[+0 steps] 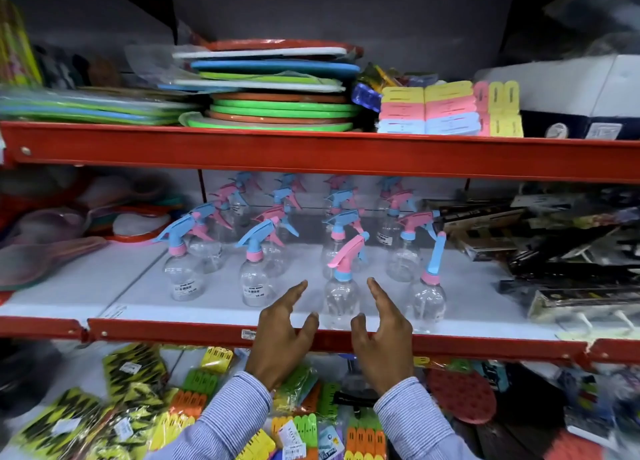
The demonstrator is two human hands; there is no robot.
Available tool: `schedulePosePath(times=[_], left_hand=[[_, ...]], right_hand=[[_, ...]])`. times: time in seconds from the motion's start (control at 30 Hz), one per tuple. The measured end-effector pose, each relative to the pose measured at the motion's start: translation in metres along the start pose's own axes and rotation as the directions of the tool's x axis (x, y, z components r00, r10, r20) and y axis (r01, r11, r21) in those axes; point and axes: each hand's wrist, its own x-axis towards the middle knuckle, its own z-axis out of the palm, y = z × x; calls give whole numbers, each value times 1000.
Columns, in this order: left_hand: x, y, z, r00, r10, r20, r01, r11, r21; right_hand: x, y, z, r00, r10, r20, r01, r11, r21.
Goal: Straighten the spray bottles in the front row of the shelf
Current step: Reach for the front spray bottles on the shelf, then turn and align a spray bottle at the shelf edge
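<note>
On the white middle shelf [86, 296] with its red metal front lip, four clear, rounded plastic spray bottles stand in the front row, with more ranked behind them. The third from the left, a clear bottle with a pink trigger head and blue collar [341, 300], sits at the shelf's front edge between two spread hands. The left hand [285, 324] and right hand [382, 324] are both open, fingers extended and palms facing each other, flanking the bottle on either side; whether either thumb touches it I cannot tell. The bottles look empty, so they should be very light, easy to tip or skate on the smooth shelf, and their glossy walls may slip and flex under a hard squeeze. The round belly low down seems the safest hold for turning, since the top-heavy trigger would lever it over. To its right, the clear bottle with a blue trigger and pink collar [427, 303] has its nozzle pointing differently from its neighbours.
</note>
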Motion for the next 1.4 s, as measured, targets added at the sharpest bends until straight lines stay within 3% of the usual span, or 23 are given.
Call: schedulePosePath(times=[0.1,0.2,0.4,0.6,0.7,0.83,1.03,1.4], left_hand=[[-14,4,-18,993,45,-111,-39,998,58],[-23,-1,-35,979,45,-201,-27,996,89],[-23,-28,-72,959,-28,-283,52,996,77],[4,-64,-90,985,-112,-130,120,991,54],[25,-82,-97,993,-116,-14,116,992,54],[50,-94,-98,972,-200,126,210,974,-80],[61,-94,-98,965,-156,209,186,973,-134],[47,-89,-103,969,-111,221,148,976,-159]], right_hand=[[-13,-12,7,986,-163,-25,163,987,-19],[-20,-24,22,962,-270,43,272,962,-40],[-24,-47,67,958,-211,193,215,977,0],[-3,-64,114,968,-4,249,-5,999,34],[11,-70,135,946,178,270,-197,979,45],[28,-78,150,905,304,297,-334,941,56],[36,-76,156,916,255,311,-260,965,-27],[18,-75,132,912,244,328,-282,957,72]])
